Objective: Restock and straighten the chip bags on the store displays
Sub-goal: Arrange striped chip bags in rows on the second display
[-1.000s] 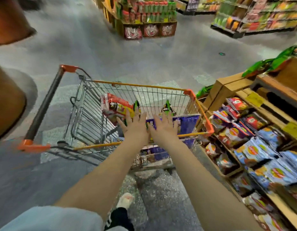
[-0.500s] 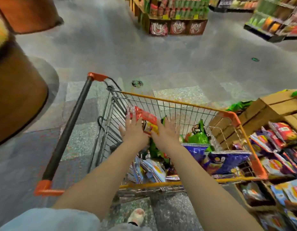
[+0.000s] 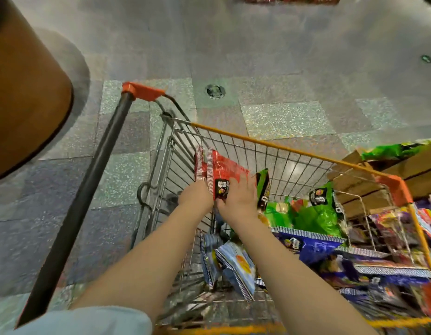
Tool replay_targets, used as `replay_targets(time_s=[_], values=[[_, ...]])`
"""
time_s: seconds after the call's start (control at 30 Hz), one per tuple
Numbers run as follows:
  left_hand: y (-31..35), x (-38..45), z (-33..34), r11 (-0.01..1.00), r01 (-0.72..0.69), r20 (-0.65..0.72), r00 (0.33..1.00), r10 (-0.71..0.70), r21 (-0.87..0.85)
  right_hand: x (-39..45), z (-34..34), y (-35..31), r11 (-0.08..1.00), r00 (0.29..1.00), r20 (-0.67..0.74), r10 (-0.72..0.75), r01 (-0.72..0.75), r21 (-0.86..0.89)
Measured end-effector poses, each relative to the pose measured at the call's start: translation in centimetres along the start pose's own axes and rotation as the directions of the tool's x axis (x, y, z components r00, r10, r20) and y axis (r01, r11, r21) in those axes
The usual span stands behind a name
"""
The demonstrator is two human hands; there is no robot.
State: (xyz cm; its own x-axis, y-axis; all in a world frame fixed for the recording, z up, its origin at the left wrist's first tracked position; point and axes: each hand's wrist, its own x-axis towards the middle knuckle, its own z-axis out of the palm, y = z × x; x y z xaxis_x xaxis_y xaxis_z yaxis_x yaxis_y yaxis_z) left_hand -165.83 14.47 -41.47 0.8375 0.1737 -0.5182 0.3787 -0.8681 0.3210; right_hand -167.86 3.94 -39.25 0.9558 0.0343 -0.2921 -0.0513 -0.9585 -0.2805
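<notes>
Red chip bags [image 3: 219, 172] gripped by left hand [image 3: 195, 194] and right hand [image 3: 238, 199], labels unreadable, over cart [image 3: 282, 147]

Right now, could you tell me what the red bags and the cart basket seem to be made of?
Red bags: glossy plastic film, judging by the shine and crimped seams. Cart basket: bare metal wire grid, its orange rim probably coated or plastic.
</notes>
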Motion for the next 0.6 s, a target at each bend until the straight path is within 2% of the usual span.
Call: replay_targets(time_s=[0.17,0.43,0.6], values=[[-0.3,2.3,0.5,0.997,-0.003,0.064,0.998,0.009,-0.083,1.6,2.3,-0.8,0.999,0.999,0.014,-0.034,0.034,0.008],[0.7,2.8,0.7,0.996,0.013,0.040,0.999,-0.017,0.086,1.5,3.6,-0.5,0.998,0.996,0.061,-0.066,0.064,0.025],[2.2,1.7,-0.2,0.990,-0.122,0.054,0.991,0.119,0.070,1.0,3.3,0.4,0.998,1.000,-0.019,0.007,-0.006,0.055]])
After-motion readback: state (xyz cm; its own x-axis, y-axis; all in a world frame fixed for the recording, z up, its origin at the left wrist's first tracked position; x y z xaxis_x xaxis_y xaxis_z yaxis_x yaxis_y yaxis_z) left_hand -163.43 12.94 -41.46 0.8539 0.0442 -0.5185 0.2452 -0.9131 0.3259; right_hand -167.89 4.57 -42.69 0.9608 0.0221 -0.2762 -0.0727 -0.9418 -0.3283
